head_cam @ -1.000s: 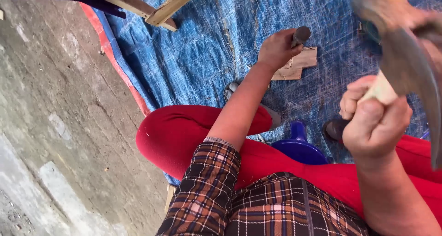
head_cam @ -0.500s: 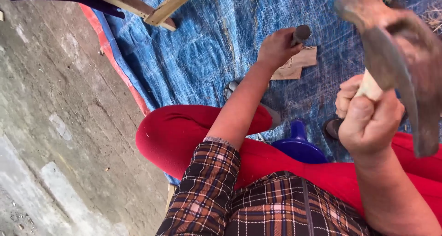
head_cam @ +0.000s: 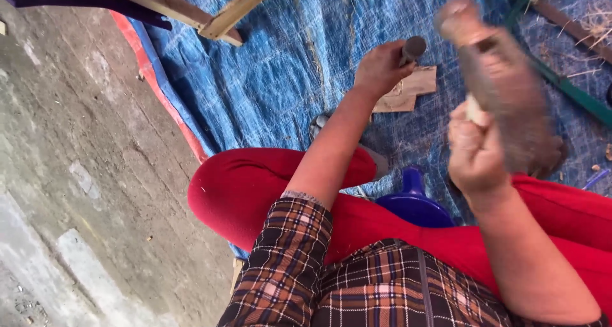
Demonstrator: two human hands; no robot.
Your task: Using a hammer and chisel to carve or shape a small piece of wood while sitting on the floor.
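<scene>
My left hand grips a dark metal chisel, held upright with its tip on a small flat piece of wood lying on the blue tarp. My right hand is closed around the pale wooden handle of a hammer. The hammer's rusty head is blurred by motion, raised above and to the right of the chisel. My forearm in a plaid sleeve reaches forward over my red trousers.
A blue plastic object sits between my legs. Wooden slats lie at the top on the tarp, a green rod at the right. Bare concrete floor lies to the left, past the tarp's red edge.
The hammer has swung from the far right toward the chisel, moving left and forward. My left hand has kept the chisel in place on the wood.
</scene>
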